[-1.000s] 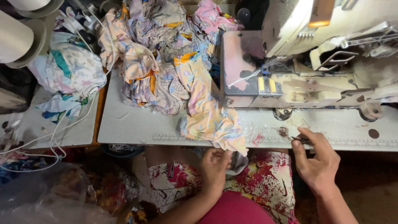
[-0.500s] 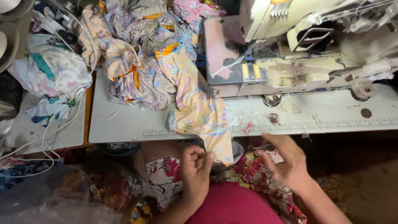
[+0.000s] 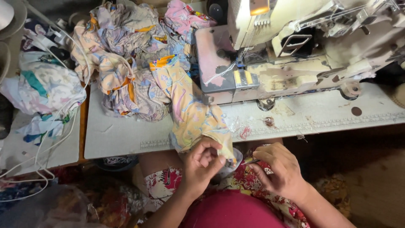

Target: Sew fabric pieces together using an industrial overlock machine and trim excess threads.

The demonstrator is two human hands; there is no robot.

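Two hands below sewing machine (image 3: 295, 55): my left hand (image 3: 202, 166) pinches printed cloth (image 3: 192, 112) edge, right hand (image 3: 280, 169) fingers closed on small snips (image 3: 249, 161).

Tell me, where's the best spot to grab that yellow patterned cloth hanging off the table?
Probably its loose lower edge, from below at the table's near side. The yellow patterned cloth droops over the table rim there, and the left hand already pinches that hanging end.

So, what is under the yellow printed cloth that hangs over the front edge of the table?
Under the yellow printed cloth lies the grey sewing table. Its lower end hangs over the person's lap, where the left hand pinches it. The table edge beneath is covered.
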